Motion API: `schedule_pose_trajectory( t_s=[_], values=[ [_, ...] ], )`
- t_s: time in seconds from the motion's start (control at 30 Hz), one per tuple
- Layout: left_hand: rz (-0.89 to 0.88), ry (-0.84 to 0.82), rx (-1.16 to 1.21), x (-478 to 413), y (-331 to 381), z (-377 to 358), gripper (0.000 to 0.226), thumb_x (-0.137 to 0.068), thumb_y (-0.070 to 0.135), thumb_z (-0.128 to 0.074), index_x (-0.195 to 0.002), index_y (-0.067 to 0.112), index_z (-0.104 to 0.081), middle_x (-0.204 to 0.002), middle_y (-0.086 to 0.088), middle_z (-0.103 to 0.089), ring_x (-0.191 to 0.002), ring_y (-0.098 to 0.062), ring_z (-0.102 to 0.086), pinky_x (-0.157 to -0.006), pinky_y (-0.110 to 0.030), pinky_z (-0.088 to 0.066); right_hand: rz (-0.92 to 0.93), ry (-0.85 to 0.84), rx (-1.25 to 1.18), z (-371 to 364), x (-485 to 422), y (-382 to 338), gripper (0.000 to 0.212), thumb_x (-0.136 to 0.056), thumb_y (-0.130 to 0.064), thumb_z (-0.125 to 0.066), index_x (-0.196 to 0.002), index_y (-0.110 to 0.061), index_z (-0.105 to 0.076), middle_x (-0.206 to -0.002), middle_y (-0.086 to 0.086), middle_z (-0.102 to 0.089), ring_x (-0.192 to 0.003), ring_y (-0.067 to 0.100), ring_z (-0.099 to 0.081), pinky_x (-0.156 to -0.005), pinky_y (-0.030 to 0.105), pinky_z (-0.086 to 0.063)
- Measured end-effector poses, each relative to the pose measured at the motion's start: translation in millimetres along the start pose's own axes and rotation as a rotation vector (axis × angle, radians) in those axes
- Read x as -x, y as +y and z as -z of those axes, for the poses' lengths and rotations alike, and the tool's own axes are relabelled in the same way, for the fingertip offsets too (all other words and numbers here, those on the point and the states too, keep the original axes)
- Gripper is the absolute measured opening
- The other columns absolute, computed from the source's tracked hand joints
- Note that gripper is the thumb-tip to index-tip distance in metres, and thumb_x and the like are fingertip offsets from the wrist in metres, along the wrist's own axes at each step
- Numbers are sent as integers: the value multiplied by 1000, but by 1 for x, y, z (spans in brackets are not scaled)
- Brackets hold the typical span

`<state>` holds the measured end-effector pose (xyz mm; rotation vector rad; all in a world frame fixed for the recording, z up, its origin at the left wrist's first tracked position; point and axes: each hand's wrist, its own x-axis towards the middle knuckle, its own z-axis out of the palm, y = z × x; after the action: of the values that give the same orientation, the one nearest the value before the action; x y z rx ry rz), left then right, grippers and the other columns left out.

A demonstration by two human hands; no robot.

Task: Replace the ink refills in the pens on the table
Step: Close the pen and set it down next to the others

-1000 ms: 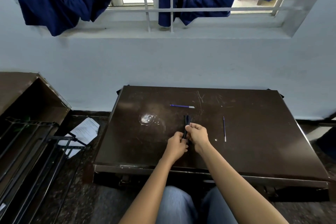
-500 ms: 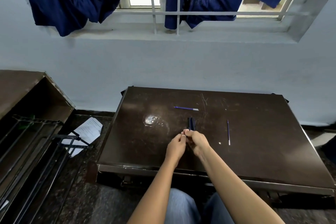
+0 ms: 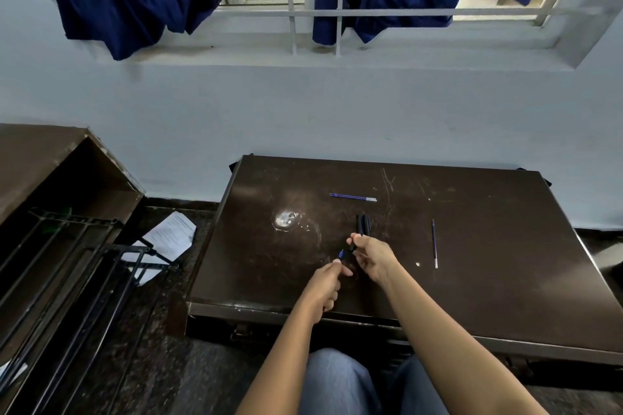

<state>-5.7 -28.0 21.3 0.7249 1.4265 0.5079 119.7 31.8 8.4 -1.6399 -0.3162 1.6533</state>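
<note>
Over the middle of the dark brown table (image 3: 488, 296), my right hand (image 3: 372, 258) grips a black pen barrel (image 3: 352, 248) by its end. My left hand (image 3: 325, 288) pinches a blue refill (image 3: 342, 253) whose tip sticks out of that barrel. A bundle of black pens (image 3: 362, 223) lies on the table just beyond my right hand. A blue refill with a white end (image 3: 353, 197) lies crosswise farther back. Another thin refill (image 3: 434, 242) lies lengthwise to the right.
A small white speck (image 3: 418, 264) sits left of the right refill, and a shiny scuffed patch (image 3: 286, 219) marks the table's left part. A brown cabinet (image 3: 43, 165), black metal racks (image 3: 74, 266) and papers (image 3: 170, 236) stand on the floor to the left. The wall rises behind.
My hands have drawn apart, the left one moving back toward me, and a blue refill now shows between them. The camera view has shifted slightly.
</note>
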Motion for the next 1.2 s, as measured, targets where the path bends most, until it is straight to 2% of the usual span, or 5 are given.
schedule_pose_trajectory(
  t_s=[0.2,0.47,0.7,0.87,1.2],
  values=[
    [28,64,75,-5,-10,-1,21,-95,14,-39,-98,9,-59,-67,1,-43,-47,-7,-31,-41,-20,-22,233,213,686,-2,-5,18,31,-79,-26,-76,-102,-9,-64,-98,4,-66,-88,21,-65,-78,35,-55],
    [-47,143,59,-11,-11,2,19,-95,14,-42,-94,13,-61,-70,0,-47,-50,-8,-35,-40,-19,-25,371,254,1003,-9,5,25,33,-86,-23,-70,-113,-10,-55,-106,9,-66,-96,26,-66,-77,36,-55],
    [-69,141,-33,-3,-11,-11,22,-96,15,-43,-102,10,-63,-75,0,-54,-56,-10,-43,-47,-21,-34,458,267,704,10,19,29,22,-93,-27,-60,-104,-9,-66,-86,-1,-65,-77,13,-60,-69,28,-48],
    [-165,193,-164,-4,-6,-6,33,-100,31,-39,-98,12,-65,-71,0,-58,-58,-9,-51,-51,-19,-40,320,-132,450,-1,24,44,23,-85,-33,-71,-74,-14,-75,-61,1,-67,-56,14,-59,-62,30,-52],
    [-264,105,-197,21,3,-14,30,-98,26,-39,-74,17,-57,-64,3,-48,-51,-9,-41,-47,-22,-33,73,-140,84,2,46,8,13,-87,-3,-63,-76,-1,-69,-67,9,-66,-37,13,-48,-40,23,-42]
  ],
)
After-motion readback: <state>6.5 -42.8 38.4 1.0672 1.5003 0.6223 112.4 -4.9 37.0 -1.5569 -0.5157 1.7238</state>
